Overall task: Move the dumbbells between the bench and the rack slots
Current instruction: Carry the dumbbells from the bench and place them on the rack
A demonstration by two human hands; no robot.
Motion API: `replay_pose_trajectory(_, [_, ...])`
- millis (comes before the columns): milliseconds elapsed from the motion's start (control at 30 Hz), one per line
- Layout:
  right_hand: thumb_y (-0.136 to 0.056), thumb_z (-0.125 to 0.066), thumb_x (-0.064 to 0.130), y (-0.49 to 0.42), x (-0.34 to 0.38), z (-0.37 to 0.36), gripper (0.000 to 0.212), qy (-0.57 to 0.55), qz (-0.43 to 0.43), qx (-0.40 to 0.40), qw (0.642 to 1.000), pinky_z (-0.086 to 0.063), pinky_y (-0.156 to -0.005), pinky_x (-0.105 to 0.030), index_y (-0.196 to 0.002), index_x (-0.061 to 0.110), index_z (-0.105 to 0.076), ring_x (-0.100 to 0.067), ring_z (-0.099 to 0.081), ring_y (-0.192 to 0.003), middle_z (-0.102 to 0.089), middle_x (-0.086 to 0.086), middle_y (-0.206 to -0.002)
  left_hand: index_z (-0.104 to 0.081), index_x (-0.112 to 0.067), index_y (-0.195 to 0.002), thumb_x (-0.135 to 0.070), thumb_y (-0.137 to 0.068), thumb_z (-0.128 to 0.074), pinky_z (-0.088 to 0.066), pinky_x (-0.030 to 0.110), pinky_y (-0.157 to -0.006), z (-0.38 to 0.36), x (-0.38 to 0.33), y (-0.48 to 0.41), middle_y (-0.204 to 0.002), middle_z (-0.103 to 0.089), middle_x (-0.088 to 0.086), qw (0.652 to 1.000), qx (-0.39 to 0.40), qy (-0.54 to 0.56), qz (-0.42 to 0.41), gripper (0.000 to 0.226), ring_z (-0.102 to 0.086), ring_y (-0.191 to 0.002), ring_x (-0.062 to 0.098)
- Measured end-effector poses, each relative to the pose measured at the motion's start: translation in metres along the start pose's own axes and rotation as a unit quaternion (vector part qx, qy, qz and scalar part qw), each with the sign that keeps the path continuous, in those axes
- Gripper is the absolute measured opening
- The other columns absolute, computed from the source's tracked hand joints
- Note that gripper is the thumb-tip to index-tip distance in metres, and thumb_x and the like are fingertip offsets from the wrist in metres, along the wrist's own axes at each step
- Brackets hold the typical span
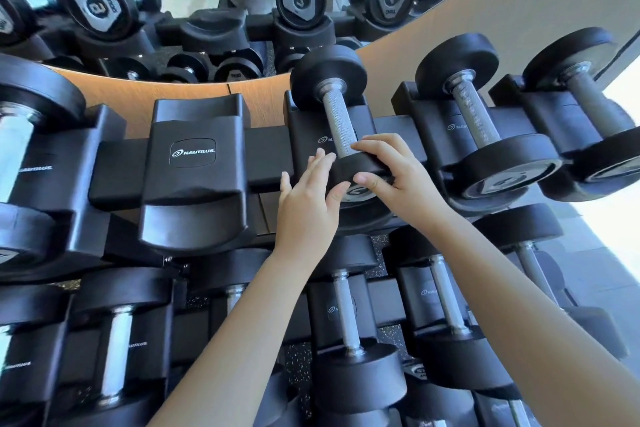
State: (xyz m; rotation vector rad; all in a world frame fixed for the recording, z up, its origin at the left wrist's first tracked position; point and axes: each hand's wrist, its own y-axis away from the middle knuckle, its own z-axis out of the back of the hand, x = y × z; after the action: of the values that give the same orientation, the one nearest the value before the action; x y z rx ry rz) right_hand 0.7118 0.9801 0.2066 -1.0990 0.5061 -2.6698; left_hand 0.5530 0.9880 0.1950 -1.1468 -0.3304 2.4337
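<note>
Around dumbbell head, right fingers.

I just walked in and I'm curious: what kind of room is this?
Most likely a gym's free-weights area. A two-tier rack marked Nautilus holds rows of dumbbells, a mirror runs behind it, and both hands are on the near end of one dumbbell.

On the rack's top row, an empty cradle lies left of a dumbbell, two more dumbbells right, a mirror behind.
</note>
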Motion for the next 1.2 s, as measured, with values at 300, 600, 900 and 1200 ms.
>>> replay_pose_trajectory(300, [-0.088,-0.059,0.028,0.038,0.024,-0.015,0.055,0.011,-0.107,-0.082,0.991,-0.028,-0.105,-0.031,-0.139,0.022,-0.039,-0.023,-0.031,-0.134,-0.033,-0.012,-0.143,-0.019,-0.015,-0.145,-0.041,-0.094,-0.038,-0.004,0.049,-0.111,0.026,0.003,0.015,-0.153,-0.018,0.005,0.991,0.064,-0.114,-0.011,0.061,-0.008,-0.141,0.026])
replay_pose_trajectory(600, [-0.084,-0.049,0.029,0.107,0.07,-0.033,0.054,0.17,-0.1,-0.086,0.977,-0.035,-0.103,-0.049,-0.135,0.011,-0.044,-0.038,-0.04,-0.125,-0.044,-0.022,-0.135,-0.04,-0.007,-0.136,-0.044,-0.089,-0.028,-0.022,0.06,-0.101,0.044,0.004,0.09,-0.143,-0.039,0.014,0.979,0.1,-0.175,-0.021,0.061,-0.031,-0.132,0.038])
replay_pose_trajectory(900, [-0.081,-0.04,0.036,0.158,0.1,-0.044,0.054,0.249,-0.116,-0.064,0.959,-0.043,-0.089,-0.062,-0.126,0.01,-0.054,-0.045,-0.049,-0.116,-0.053,-0.023,-0.127,-0.042,-0.007,-0.135,-0.041,-0.092,-0.034,-0.024,0.058,-0.103,0.052,-0.002,0.144,-0.143,-0.039,0.015,0.974,0.122,-0.189,-0.018,0.055,-0.031,-0.132,0.036])
replay_pose_trajectory(1200, [-0.08,-0.047,0.033,0.157,0.082,-0.026,0.054,0.236,-0.085,-0.054,0.966,-0.042,-0.09,-0.062,-0.13,0.012,-0.05,-0.044,-0.047,-0.119,-0.051,-0.022,-0.13,-0.028,-0.008,-0.142,-0.031,-0.095,-0.044,-0.012,0.055,-0.108,0.041,-0.031,0.142,-0.151,-0.023,0.012,0.972,0.099,-0.214,0.012,0.054,-0.014,-0.139,0.032])
